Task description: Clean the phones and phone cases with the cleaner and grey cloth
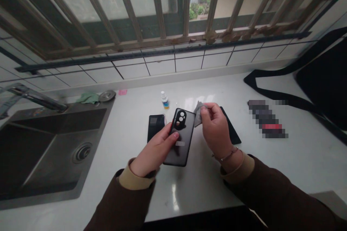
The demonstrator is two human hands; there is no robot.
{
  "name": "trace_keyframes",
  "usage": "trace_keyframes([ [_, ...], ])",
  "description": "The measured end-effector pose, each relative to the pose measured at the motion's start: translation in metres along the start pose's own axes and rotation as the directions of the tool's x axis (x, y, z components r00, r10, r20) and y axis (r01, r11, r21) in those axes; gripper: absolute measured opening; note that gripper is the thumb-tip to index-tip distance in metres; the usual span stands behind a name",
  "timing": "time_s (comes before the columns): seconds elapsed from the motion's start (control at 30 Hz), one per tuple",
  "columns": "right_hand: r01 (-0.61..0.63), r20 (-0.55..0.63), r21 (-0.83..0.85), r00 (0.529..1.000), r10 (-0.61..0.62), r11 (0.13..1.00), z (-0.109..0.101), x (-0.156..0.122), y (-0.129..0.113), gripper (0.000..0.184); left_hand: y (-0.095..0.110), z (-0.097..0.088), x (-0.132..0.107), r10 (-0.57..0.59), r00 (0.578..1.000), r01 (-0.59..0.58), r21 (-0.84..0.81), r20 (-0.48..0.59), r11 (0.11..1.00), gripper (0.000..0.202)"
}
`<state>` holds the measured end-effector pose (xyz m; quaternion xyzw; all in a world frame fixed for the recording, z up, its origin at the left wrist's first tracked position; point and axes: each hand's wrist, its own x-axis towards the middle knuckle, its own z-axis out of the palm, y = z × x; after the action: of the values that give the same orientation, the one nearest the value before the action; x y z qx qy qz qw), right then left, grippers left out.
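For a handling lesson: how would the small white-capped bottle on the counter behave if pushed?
The small white-capped bottle stands narrow and upright, so it would probably tip. Its round body would likely roll once down, and the glossy counter may let it slide.

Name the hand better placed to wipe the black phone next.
Probably the right. The right hand already pinches the grey cloth right beside the black phone, while the left hand is taken up holding that phone off the counter.
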<state>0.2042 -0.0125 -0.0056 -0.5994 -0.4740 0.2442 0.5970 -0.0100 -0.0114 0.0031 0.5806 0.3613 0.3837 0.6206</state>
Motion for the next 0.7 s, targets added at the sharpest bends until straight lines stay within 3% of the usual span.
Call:
trace_keyframes([
  [0.1, 0.287, 0.053, -0.088, 0.957, -0.284, 0.954, -0.001, -0.004, -0.009, 0.012, 0.004, 0.007, 0.001, -0.200, 0.978, 0.181, -0.238, -0.057, 0.954, 0.041],
  [0.2, 0.460, 0.206, -0.082, 0.876, -0.436, 0.884, 0.002, -0.009, -0.012, 0.019, 0.011, 0.012, 0.000, -0.306, 0.948, 0.243, -0.424, -0.087, 0.873, 0.042],
  [0.33, 0.513, 0.330, -0.071, 0.821, -0.465, 0.855, 0.006, -0.016, -0.010, 0.024, 0.013, 0.011, 0.002, -0.333, 0.930, 0.189, -0.575, -0.155, 0.796, 0.036],
  [0.47, 0.600, 0.496, 0.019, 0.689, -0.529, 0.800, 0.010, -0.020, -0.008, 0.023, 0.004, 0.005, 0.008, -0.317, 0.940, 0.156, -0.668, -0.126, 0.727, 0.037],
  [0.57, 0.627, 0.595, 0.102, 0.584, -0.553, 0.772, 0.012, -0.025, -0.011, 0.022, 0.000, 0.002, 0.012, -0.378, 0.924, 0.234, -0.685, -0.066, 0.690, 0.060],
  [0.63, 0.609, 0.642, 0.170, 0.528, -0.556, 0.774, 0.013, -0.029, -0.013, 0.021, 0.001, 0.000, 0.013, -0.439, 0.895, 0.267, -0.688, -0.083, 0.674, 0.077],
  [0.7, 0.531, 0.669, 0.252, 0.509, -0.542, 0.809, 0.012, -0.033, -0.016, 0.019, 0.006, -0.001, 0.013, -0.483, 0.865, 0.268, -0.686, -0.139, 0.676, 0.081],
])
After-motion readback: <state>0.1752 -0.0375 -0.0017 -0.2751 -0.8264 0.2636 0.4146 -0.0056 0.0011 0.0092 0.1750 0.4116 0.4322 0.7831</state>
